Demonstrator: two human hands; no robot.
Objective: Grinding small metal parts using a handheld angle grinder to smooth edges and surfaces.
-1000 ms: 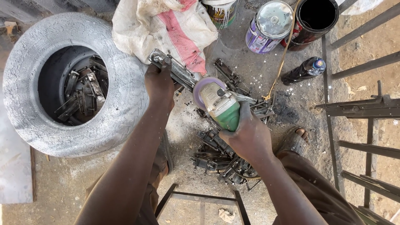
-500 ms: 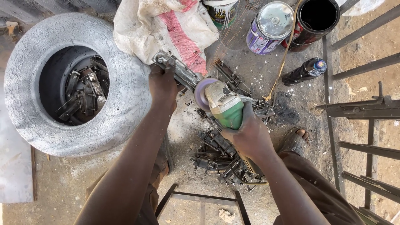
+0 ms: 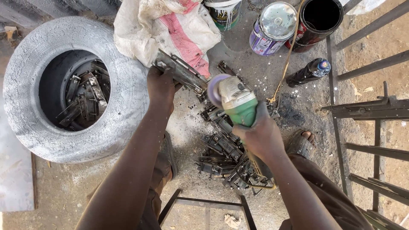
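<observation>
Shifted slightly since a second ago: angle grinder, gripped in right hand, its disc now beside the metal bracket clamped in left hand. Step: grinding, seemingly; next calls for steady disc contact. Nearby: tyre, scrap pile.

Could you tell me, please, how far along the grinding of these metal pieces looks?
Done, seemingly: dark metal pieces lie inside the grey tyre. In hand: the left hand holds a metal bracket, the right hand a green angle grinder. Left: a pile of metal brackets on the ground.
</observation>
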